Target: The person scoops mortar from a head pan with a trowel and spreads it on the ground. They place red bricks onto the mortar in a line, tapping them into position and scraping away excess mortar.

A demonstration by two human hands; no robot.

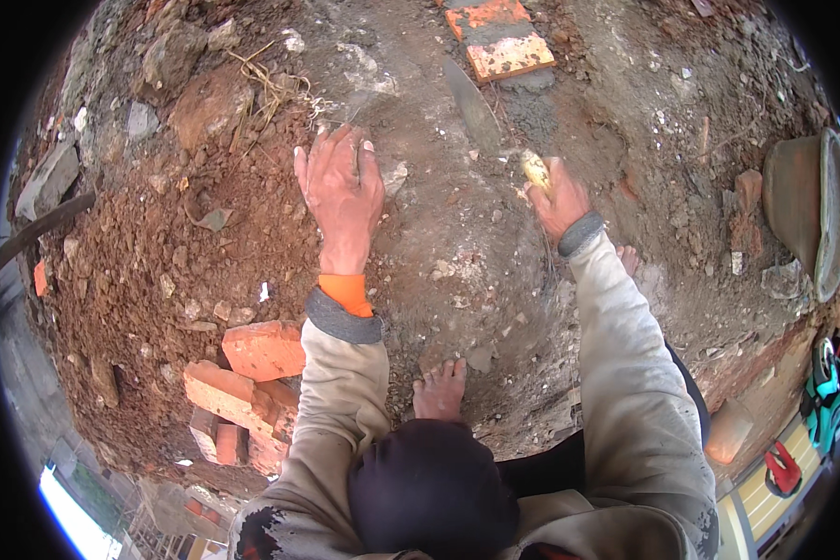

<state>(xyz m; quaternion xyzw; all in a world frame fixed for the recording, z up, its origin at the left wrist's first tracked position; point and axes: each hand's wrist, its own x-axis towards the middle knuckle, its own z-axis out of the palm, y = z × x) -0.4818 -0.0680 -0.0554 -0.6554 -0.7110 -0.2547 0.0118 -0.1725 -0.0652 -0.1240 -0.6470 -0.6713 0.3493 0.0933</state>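
My left hand (341,191) has its fingers spread on or just over the dirt (252,205) beside some dry straw. My right hand (560,201) grips the yellow handle (535,170) of a trowel, whose metal blade (471,103) points up and away across the ground. Just beyond the blade lies a short row of orange bricks (511,54) with grey mortar on and under them, and a wet grey mortar patch (530,107) extends toward me. My bare foot (439,397) stands between my arms.
Broken bricks (257,350) are piled at lower left. A dark bar (37,229) lies at far left near stones (47,177). A large dirty basin (803,215) sits at right. Beyond the ground's edge at lower right are teal items (826,401) and red items (782,467).
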